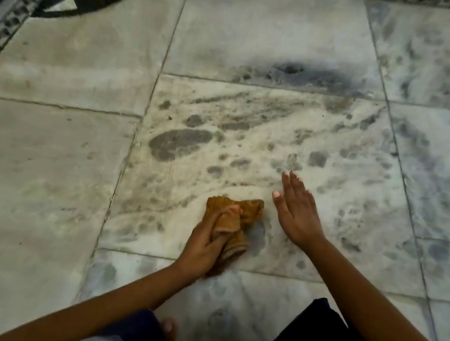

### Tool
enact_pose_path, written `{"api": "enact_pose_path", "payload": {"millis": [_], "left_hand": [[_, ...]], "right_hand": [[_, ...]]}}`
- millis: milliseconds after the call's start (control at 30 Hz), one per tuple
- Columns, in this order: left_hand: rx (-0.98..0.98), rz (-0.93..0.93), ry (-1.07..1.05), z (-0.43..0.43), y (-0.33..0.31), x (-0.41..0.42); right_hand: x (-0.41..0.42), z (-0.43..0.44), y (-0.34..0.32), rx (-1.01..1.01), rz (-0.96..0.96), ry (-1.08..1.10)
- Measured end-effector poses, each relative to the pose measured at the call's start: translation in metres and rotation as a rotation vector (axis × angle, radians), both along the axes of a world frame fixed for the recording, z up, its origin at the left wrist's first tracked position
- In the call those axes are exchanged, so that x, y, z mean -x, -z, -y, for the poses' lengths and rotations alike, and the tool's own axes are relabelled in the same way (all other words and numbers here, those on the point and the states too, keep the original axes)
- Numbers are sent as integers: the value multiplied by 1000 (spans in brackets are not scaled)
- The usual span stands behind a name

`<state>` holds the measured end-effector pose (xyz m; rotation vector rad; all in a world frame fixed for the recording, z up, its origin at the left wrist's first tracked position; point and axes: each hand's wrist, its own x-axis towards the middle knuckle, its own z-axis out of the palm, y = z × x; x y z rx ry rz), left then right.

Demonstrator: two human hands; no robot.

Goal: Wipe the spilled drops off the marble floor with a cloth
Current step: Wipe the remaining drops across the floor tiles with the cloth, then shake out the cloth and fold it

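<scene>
Your left hand [205, 246] is clenching the bunched cloth [233, 224], its long axis pointing away from you; right hand [296, 210] is lying flat, released, just beside it

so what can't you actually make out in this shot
- Spilled drops: head view, dark marble floor mottling hides them; wet or veining, cannot tell.
- Floor under the cloth: covered by it and the left hand.
- Right hand palm: faces down.
- Top-left corner: blurred, cut off.
</scene>
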<state>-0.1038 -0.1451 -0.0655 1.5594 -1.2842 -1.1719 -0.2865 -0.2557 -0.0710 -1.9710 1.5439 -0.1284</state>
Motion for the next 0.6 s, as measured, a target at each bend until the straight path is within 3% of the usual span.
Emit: {"api": "enact_pose_path", "payload": {"millis": [133, 267, 600], "left_hand": [[-262, -585, -328, 30, -44, 2], [-438, -860, -473, 42, -73, -16], [-412, -1000, -551, 82, -102, -50]], "right_hand": [[-3, 0, -18, 49, 106, 64], [-6, 1, -37, 104, 198, 64], [-22, 18, -93, 170, 431, 140]]}}
